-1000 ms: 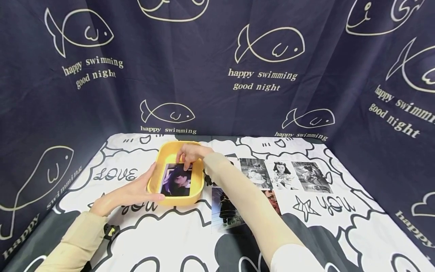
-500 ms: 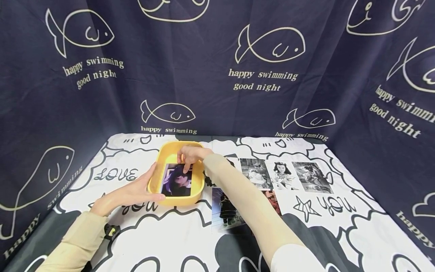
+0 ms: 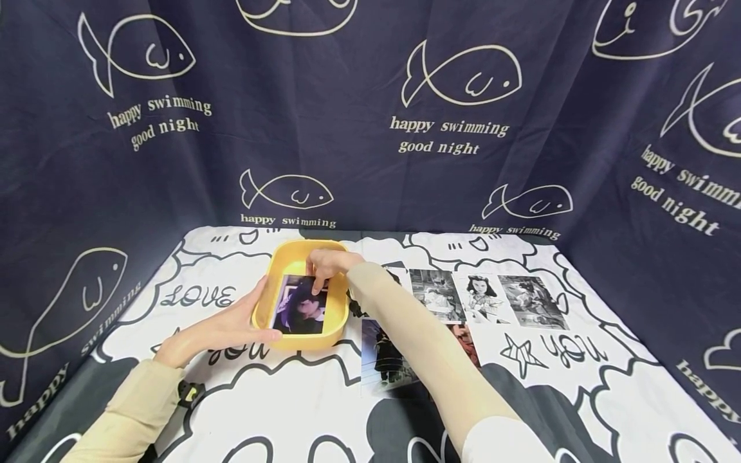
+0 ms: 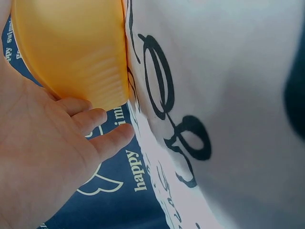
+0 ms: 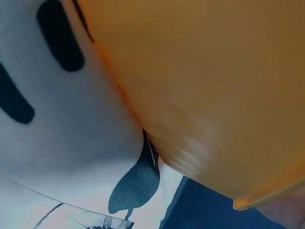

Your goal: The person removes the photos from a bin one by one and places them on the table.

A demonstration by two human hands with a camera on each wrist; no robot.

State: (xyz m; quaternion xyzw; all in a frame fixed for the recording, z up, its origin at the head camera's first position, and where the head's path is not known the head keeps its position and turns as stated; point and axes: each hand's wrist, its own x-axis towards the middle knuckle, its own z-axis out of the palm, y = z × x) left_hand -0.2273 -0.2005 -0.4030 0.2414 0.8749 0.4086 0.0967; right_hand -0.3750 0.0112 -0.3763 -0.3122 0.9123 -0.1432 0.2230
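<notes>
A yellow rounded box (image 3: 338, 331) sits on the left part of the table, its open top facing up. My left hand (image 3: 231, 325) holds it at the near left corner, with the thumb along the front rim; in the left wrist view its fingers lie against the box wall. Inside lies a color photo (image 3: 301, 315) of a person in a dark purple hat. My right hand (image 3: 330, 262) reaches over the right rim and pinches the photo's far edge, index finger on top; the thumb is hidden. In the right wrist view the box wall fills much of the picture.
Right of the box, several black-and-white photos (image 3: 483, 299) lie in a row. Nearer, color photos (image 3: 384, 354) are partly covered by the right forearm. A white patterned cloth (image 3: 289, 411) covers the table, and a dark blue fish-print curtain (image 3: 359, 148) stands behind.
The far edge of the photo has risen slightly at my right fingers. My right hand has shifted a little to the right. The left hand and the box have stayed put.
</notes>
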